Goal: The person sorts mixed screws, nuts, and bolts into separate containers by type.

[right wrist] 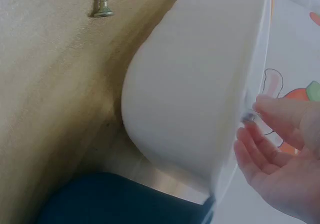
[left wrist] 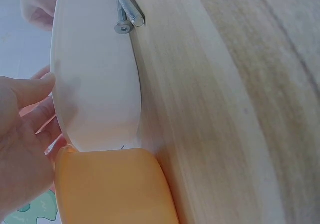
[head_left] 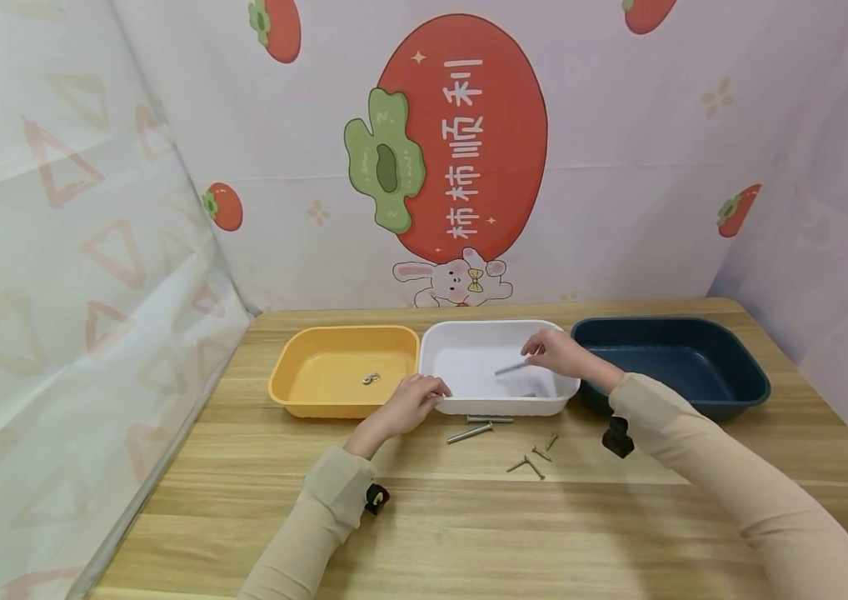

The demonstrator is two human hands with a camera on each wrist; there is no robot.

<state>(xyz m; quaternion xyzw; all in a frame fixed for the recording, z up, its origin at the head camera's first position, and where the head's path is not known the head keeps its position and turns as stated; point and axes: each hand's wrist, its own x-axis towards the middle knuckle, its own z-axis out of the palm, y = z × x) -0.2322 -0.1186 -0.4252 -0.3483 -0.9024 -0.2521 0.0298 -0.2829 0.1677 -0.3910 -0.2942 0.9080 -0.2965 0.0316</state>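
A pale fabric backdrop (head_left: 604,167) closes off the work area, printed with a large red persimmon (head_left: 502,100). Before it stands a wood-grain table (head_left: 469,533), its grain running mostly from side to side.

Along its far part, three trays form a row: dark blue (head_left: 664,367) on the right, white (head_left: 461,358) in the middle, yellow (head_left: 326,379) on the left. They sit rim against rim, probably so that each is within easy reach of both arms.

The person's left hand (head_left: 411,402) grips the white tray's near rim close to its left corner, thumb outside and fingers over the inner side, perhaps to steady it. The right hand (head_left: 561,353) pinches one end of a metal bolt (head_left: 511,368) between thumb and fingers, above the white tray's floor; held by the end, most of its shank is left free, pointing left.

Another bolt (head_left: 529,395) lies inside that tray, partly hidden by its near wall. Two more bolts (head_left: 471,433) rest close together on the table just in front. Four smaller screws (head_left: 534,467) are scattered nearer the person. Smallest are a few metal pieces (head_left: 371,378) in the yellow tray, too tiny to identify surely.
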